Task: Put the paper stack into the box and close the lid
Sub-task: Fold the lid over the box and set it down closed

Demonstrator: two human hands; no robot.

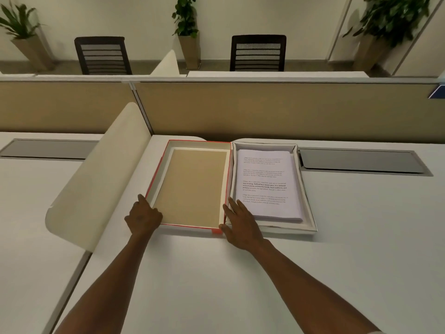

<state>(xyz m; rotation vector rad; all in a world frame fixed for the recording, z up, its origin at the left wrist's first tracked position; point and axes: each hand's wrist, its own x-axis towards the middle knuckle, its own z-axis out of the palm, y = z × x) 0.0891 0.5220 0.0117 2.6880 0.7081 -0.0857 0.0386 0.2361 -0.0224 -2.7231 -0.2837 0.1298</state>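
A flat box lies open like a book on the white desk. Its red-edged lid (192,186), tan inside, lies flat on the left. The white box base (306,189) adjoins it on the right. A stack of printed paper (265,184) lies inside the base. My left hand (143,218) curls over the lid's near-left corner. My right hand (240,225) is at the lid's near-right corner, thumb on the red front edge, fingers spread along the seam between lid and base.
A curved cream divider (101,179) rises just left of the lid. A beige partition (265,109) runs behind the box. Grey cable hatches (361,161) sit in the desk at right and far left (48,148). Chairs and potted plants stand beyond.
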